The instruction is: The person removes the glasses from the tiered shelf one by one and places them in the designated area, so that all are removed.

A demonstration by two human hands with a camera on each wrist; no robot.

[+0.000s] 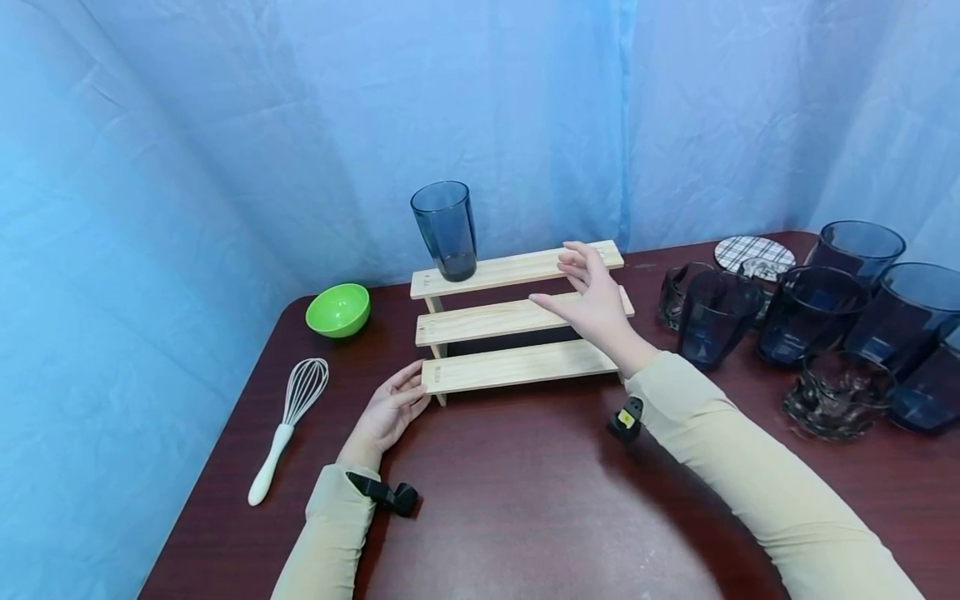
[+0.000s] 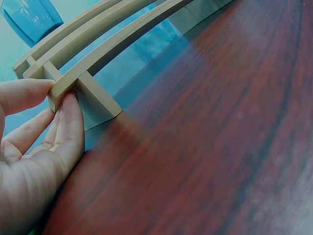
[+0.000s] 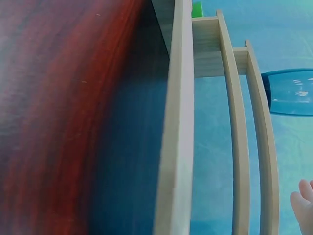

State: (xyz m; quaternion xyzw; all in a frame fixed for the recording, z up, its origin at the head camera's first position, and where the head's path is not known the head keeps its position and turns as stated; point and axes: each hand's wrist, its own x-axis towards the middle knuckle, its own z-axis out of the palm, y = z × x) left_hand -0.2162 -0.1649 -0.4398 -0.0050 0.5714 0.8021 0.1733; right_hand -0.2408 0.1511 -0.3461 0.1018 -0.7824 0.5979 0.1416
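Observation:
A three-tier wooden step rack (image 1: pixel 517 367) stands near the back of the table. My left hand (image 1: pixel 390 410) holds the left end of its lowest tier. In the left wrist view, the thumb lies on top of the board end (image 2: pixel 62 89) and the fingers sit beneath it. On the left part of the top tier stands a tall blue drinking glass (image 1: pixel 446 229), upright. My right hand (image 1: pixel 592 304) is over the rack's right side, thumb and fingers spread apart with nothing between them. Only its fingertips (image 3: pixel 305 191) show in the right wrist view.
A green bowl (image 1: pixel 338 310) and a white whisk (image 1: pixel 283 429) lie left of the rack. Several dark blue glasses (image 1: pixel 716 321) and a clear wavy tumbler (image 1: pixel 838 396) crowd the right side. A checked round coaster (image 1: pixel 753 250) is behind them. Blue curtain (image 1: pixel 510 108) hangs behind the table.

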